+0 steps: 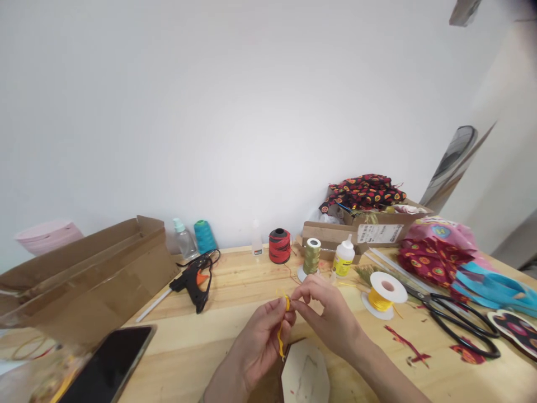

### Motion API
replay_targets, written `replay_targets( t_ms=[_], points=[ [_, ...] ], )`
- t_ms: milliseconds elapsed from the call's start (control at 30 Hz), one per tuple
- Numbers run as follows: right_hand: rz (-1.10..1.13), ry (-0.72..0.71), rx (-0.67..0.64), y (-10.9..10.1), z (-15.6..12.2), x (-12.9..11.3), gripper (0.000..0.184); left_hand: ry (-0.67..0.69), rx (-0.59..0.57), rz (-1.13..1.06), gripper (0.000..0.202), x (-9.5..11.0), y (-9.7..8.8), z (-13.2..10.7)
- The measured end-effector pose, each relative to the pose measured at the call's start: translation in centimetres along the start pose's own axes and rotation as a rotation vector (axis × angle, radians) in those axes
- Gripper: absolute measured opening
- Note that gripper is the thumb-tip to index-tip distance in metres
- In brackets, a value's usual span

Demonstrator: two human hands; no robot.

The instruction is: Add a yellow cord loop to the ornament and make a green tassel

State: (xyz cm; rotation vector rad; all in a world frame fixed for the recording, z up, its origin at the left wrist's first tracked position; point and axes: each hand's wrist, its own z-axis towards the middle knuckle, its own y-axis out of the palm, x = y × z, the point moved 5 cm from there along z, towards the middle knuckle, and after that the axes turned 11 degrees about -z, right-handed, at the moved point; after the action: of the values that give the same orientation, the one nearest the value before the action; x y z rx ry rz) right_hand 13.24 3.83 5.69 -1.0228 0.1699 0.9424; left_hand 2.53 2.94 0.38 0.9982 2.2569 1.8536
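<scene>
My left hand (262,336) and my right hand (325,310) meet over the middle of the wooden table (235,302). Both pinch a short piece of yellow cord (282,327), which hangs down from my left fingers. My right fingertips grip its upper end. Below the hands lies a pale shield-shaped card piece (306,375). A white spool of yellow cord (382,294) lies just right of my right hand.
A black glue gun (193,282), an open cardboard box (84,274), a dark phone (109,366), thread cones (279,245), a glue bottle (344,256), black scissors (457,322), patterned fabric (432,257) and blue ribbon (495,288) crowd the table.
</scene>
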Motion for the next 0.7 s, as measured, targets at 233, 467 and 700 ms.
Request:
replay_targets(
  t_ms=[233, 467, 700],
  points=[
    [0.084, 0.093, 0.084, 0.48, -0.21, 0.10, 0.009, 0.123, 0.030, 0.123, 0.007, 0.23, -0.26, 0.10],
    [0.066, 0.079, 0.114, 0.58, -0.10, 0.11, 0.011, 0.222, 0.060, 0.230, 0.012, 0.47, 0.29, -0.08],
    [-0.021, -0.017, 0.139, 0.65, -0.34, -0.28, 0.010, 0.267, 0.039, 0.239, 0.014, 0.59, 0.51, -0.06]
  ],
)
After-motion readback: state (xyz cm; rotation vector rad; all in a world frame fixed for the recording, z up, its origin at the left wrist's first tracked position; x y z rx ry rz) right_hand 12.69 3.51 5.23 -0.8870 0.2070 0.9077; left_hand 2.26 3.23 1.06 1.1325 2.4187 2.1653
